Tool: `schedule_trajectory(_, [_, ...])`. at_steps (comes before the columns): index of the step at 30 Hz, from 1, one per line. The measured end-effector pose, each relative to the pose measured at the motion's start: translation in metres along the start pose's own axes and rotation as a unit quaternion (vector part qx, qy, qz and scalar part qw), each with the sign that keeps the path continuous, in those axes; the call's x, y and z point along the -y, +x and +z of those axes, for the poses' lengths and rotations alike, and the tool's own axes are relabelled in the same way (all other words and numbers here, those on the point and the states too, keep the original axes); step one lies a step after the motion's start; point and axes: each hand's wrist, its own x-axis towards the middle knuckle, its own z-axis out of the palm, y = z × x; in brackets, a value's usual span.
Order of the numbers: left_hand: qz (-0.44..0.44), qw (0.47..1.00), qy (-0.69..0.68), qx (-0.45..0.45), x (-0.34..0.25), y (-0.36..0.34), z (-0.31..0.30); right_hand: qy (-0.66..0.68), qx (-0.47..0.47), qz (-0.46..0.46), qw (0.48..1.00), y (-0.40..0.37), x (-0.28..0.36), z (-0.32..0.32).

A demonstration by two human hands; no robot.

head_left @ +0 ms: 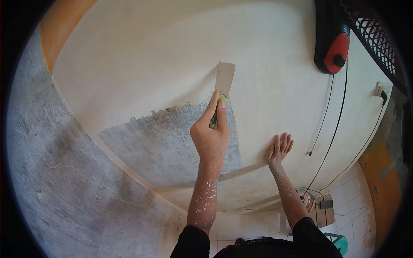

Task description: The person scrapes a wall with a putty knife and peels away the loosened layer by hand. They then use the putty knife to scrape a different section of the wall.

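In my left hand point(211, 133) is a scraper point(225, 76), its handle pinched between thumb and fingers. The broad metal blade points up the wall and lies close over the cream paint, just above the top edge of a bare grey patch point(172, 142). Pale flakes cling to my left forearm. Lower and to the right, my right hand point(280, 148) rests on the painted wall point(275, 103) with its fingers stretched out and nothing held.
A black and red wall fan point(337, 51) hangs at the upper right, its cords dangling down the wall. A plug sits in a socket point(380, 89). On the tiled floor are a round orange-rimmed object point(307, 201) and a green stool-like item point(340, 244). Rough grey wall point(73, 163) borders the left.
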Motion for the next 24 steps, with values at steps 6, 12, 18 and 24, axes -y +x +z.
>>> schedule_trajectory(6, [-0.075, 0.995, 0.068, -0.003, 0.028, -0.070, 0.008, -0.005, -0.008, -0.017, 1.000, 0.000, 0.000, 0.001])
schedule_trajectory(12, [-0.080, 0.994, 0.061, -0.037, 0.001, -0.041, 0.016, -0.012, 0.013, -0.022, 1.000, -0.004, -0.006, 0.000])
schedule_trajectory(18, [-0.087, 0.990, 0.097, -0.049, 0.002, -0.065, 0.024, 0.005, 0.010, -0.022, 1.000, -0.001, -0.003, -0.002])
schedule_trajectory(24, [-0.130, 0.986, 0.096, -0.029, -0.005, -0.065, 0.019, 0.017, 0.008, -0.018, 1.000, 0.000, -0.002, -0.001])
